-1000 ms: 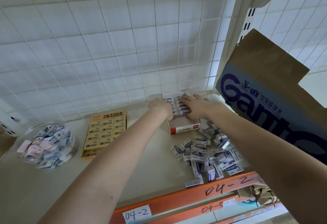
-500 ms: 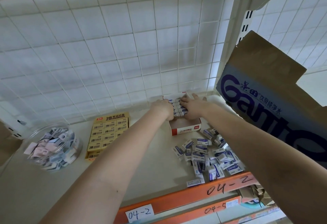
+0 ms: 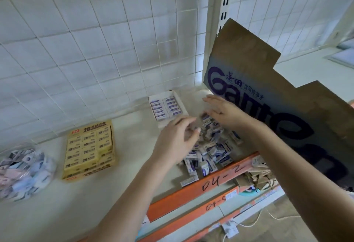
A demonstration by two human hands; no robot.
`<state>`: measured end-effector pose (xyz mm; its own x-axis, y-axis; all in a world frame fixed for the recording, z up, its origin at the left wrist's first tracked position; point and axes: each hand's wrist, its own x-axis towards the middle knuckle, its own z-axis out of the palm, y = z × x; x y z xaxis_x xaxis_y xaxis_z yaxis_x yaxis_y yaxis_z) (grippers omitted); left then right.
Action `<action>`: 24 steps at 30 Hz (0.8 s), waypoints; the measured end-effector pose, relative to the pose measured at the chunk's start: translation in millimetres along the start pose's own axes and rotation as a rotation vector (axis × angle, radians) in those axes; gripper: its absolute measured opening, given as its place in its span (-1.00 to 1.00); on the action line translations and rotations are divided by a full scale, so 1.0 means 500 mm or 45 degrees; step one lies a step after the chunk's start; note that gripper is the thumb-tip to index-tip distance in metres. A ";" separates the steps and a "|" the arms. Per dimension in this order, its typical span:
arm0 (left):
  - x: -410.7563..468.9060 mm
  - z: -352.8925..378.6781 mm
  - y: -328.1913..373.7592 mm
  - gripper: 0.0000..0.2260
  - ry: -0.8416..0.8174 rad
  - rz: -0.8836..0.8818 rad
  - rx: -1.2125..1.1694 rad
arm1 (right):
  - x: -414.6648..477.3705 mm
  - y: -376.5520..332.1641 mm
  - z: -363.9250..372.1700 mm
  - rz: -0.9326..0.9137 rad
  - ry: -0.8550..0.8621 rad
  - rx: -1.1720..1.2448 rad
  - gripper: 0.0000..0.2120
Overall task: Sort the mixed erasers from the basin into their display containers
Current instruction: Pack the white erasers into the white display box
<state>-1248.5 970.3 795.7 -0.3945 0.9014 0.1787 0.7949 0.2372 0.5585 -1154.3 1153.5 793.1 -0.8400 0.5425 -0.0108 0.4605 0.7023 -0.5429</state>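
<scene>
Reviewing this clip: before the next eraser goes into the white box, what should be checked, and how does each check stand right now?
1. left hand empty: cannot tell; fingers curled over the pile, blurred.
2. right hand empty: ok; fingers straight, nothing held.
3. pile of loose erasers in reach: ok; it lies under both hands.
4. room in the white display box: ok; its near end looks unfilled.
5. erasers clear of the shelf edge: not ok; one stray eraser lies against the orange rail.
</scene>
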 end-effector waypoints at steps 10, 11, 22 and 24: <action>-0.054 0.112 -0.014 -0.27 -0.133 -0.035 0.403 | -0.054 0.019 0.086 0.032 0.017 0.171 -0.68; -0.054 0.110 -0.022 -0.29 -0.108 -0.036 0.367 | -0.062 0.016 0.095 0.037 0.044 0.173 -0.69; -0.095 0.090 -0.096 -0.70 0.288 -0.130 0.116 | -0.074 -0.054 0.172 0.210 0.284 0.066 -0.64; -0.095 0.089 -0.099 -0.73 0.320 -0.166 0.119 | -0.075 -0.066 0.179 0.184 0.332 0.028 -0.65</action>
<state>-1248.5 931.8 723.5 -0.5888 0.7458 0.3116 0.7643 0.3881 0.5151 -1163.6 1068.6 736.3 -0.6628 0.7382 0.1251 0.5612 0.6004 -0.5697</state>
